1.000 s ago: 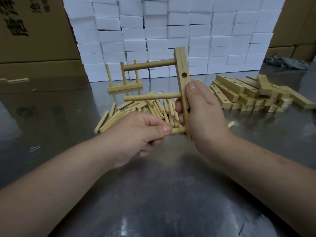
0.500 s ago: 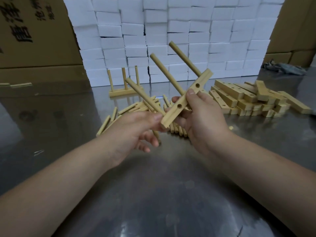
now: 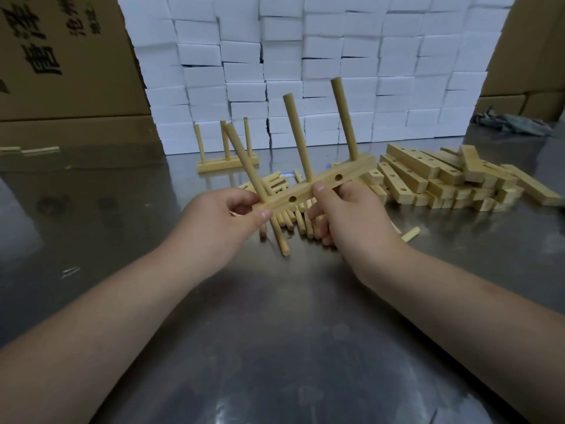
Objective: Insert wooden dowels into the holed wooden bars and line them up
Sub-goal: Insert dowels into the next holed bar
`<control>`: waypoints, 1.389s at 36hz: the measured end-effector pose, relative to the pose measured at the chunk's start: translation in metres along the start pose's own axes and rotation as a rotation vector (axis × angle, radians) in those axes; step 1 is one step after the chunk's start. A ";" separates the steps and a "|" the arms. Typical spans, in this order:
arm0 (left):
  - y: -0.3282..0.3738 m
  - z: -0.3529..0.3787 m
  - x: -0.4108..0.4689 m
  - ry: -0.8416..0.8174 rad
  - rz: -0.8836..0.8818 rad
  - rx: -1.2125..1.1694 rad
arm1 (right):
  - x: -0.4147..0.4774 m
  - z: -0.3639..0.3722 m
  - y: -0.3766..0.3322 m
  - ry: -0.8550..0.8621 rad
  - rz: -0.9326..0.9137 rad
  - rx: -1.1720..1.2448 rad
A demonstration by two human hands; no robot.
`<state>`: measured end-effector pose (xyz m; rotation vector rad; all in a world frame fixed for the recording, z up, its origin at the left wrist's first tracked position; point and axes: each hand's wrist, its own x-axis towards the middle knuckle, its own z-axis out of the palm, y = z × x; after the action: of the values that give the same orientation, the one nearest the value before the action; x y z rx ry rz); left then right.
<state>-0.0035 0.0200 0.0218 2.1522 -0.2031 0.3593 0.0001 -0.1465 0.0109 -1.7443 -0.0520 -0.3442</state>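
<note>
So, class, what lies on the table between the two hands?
A heap of loose wooden dowels lies there, under the holed bar, in the head view.

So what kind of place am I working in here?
Probably a small factory or warehouse assembly bench: a steel-topped table, a wall of stacked white boxes behind it, cardboard cartons, and a pile of holed bars.

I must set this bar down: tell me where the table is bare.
Bare table left of the dowel pile and finished bar, out to the cardboard boxes; also the near stretch this side of the pile. Crowded: the pile mid-table and the bar stack on its right.
</note>
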 end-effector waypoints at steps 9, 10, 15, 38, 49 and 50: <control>-0.012 -0.017 0.033 0.151 -0.062 0.088 | -0.015 0.004 0.003 -0.258 -0.249 -0.362; -0.013 -0.021 0.041 0.151 -0.067 0.106 | -0.016 0.005 0.003 -0.292 -0.253 -0.357; -0.027 -0.044 0.093 0.139 -0.095 0.271 | -0.016 0.005 0.006 -0.358 -0.283 -0.366; -0.115 -0.032 0.194 0.104 -0.328 0.725 | -0.013 0.007 0.006 -0.461 -0.270 -0.450; -0.124 -0.022 0.199 0.088 -0.243 0.512 | -0.013 0.007 0.004 -0.485 -0.253 -0.461; -0.124 -0.021 0.200 0.071 -0.237 0.510 | -0.013 0.007 0.004 -0.487 -0.251 -0.462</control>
<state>0.2158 0.1057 0.0027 2.6233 0.2070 0.3774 -0.0099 -0.1389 0.0026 -2.2542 -0.5864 -0.1059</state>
